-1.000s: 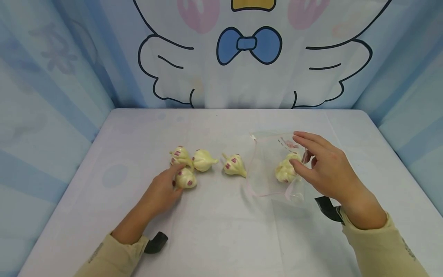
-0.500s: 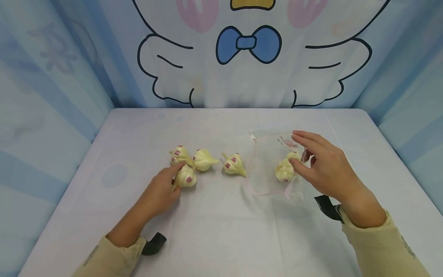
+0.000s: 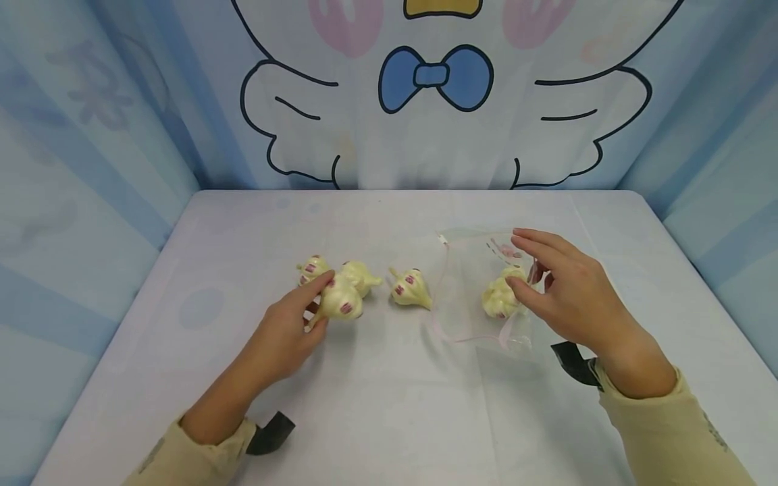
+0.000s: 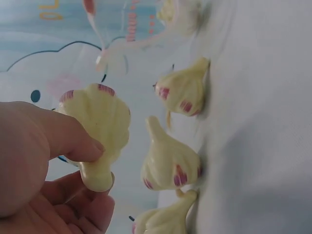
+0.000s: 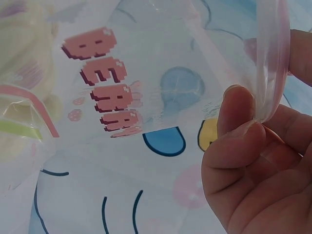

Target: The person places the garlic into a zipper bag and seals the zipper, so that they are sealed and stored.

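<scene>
At its far edge the white desk (image 3: pixel 389 418) is backed by a printed curtain (image 3: pixel 437 145). Nearer its left edge, a garlic bulb (image 3: pixel 342 300) is pinched aloft by the left hand (image 3: pixel 286 334); nearer its right, a clear bag (image 3: pixel 465 290) is pinched by the right hand (image 3: pixel 574 300).

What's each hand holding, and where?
Left hand: pale-yellow, purple-marked garlic bulb, by its stem end. Right hand: clear, pink-trimmed plastic bag, by its edge.
</scene>
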Available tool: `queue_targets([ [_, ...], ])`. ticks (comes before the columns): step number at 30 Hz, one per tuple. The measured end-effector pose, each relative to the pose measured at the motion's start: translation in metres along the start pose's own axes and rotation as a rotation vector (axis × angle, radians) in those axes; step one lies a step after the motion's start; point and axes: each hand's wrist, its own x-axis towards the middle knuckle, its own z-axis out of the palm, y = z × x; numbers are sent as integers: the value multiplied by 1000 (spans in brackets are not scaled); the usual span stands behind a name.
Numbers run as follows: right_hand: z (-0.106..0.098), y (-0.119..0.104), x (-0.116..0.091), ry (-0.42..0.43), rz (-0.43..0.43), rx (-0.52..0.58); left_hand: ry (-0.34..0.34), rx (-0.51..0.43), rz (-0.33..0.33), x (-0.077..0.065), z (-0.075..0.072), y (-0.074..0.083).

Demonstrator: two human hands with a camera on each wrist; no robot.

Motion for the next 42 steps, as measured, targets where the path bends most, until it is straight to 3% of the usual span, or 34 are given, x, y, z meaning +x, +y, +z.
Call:
queue_targets([
  [5, 0, -1, 0, 1, -1, 7, 43, -1, 84, 0, 0, 10],
  [13, 0, -2, 0, 1, -1, 13, 24, -57, 107, 3, 0, 25],
  [26, 0, -4, 0, -2, 8, 9, 92, -103, 168, 17, 7, 47],
  [33, 1, -3, 0, 15, -11, 7, 104, -122, 251, 25, 16, 60],
  [42, 0, -4, 0, 3, 4, 4, 49, -92, 335, 41, 38, 76],
])
